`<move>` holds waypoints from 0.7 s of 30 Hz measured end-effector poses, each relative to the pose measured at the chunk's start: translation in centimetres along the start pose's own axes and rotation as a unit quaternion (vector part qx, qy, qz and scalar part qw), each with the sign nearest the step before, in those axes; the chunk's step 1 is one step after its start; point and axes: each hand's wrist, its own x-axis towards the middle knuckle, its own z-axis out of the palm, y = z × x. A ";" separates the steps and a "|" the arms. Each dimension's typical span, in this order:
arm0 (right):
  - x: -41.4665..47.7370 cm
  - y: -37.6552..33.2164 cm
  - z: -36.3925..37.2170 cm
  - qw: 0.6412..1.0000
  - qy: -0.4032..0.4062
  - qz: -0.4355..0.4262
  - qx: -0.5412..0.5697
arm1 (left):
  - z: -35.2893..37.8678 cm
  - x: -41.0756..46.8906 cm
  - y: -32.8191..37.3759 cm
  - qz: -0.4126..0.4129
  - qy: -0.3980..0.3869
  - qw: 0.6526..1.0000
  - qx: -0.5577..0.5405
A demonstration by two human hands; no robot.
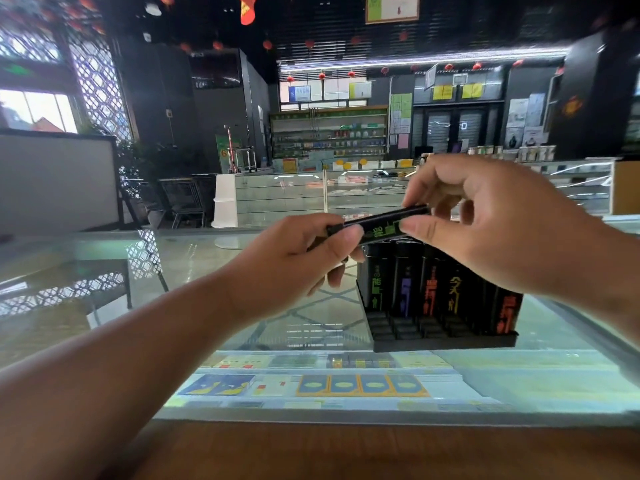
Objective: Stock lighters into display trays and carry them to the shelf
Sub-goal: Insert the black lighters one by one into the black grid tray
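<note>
Head view, read left to right. Your left hand (298, 258) reaches in from the lower left above the glass surface (194, 254). Its thumb and curled fingers pinch the near end of a black lighter (384, 226) with green print. The lighter lies almost level in the air, with its far end tipped slightly upward to the right. Your right hand (485, 230) grips that far end, thumb beneath and forefinger over the top, so both hands grasp the same lighter.

Directly below the lighter and your right hand, a black display tray (443, 342) stands on the surface. A row of lighters (405, 289) stands upright in its rear slots, printed in green, purple, orange and yellow. The front slots on its left side are unfilled. The held lighter is apart from the tray. Beneath the glass, near the wooden front edge (346, 452), flat cartons (360, 384) lie in rows.
</note>
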 end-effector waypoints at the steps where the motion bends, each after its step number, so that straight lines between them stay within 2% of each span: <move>1: -0.1 -0.1 -0.1 1.000 -0.010 -0.001 -0.009 | 0.0 0.0 0.1 0.005 0.006 1.000 -0.006; 11: -0.9 -0.9 0.6 0.994 -0.109 -0.011 -0.023 | 0.4 0.1 0.3 0.043 0.027 0.995 0.085; 14: -0.9 -0.9 0.4 0.992 -0.128 -0.004 0.003 | 0.4 0.1 0.4 0.038 0.026 0.994 0.095; 21: -0.7 -0.7 0.1 0.992 -0.123 -0.022 -0.005 | 0.6 -0.1 0.5 0.030 -0.001 0.993 0.116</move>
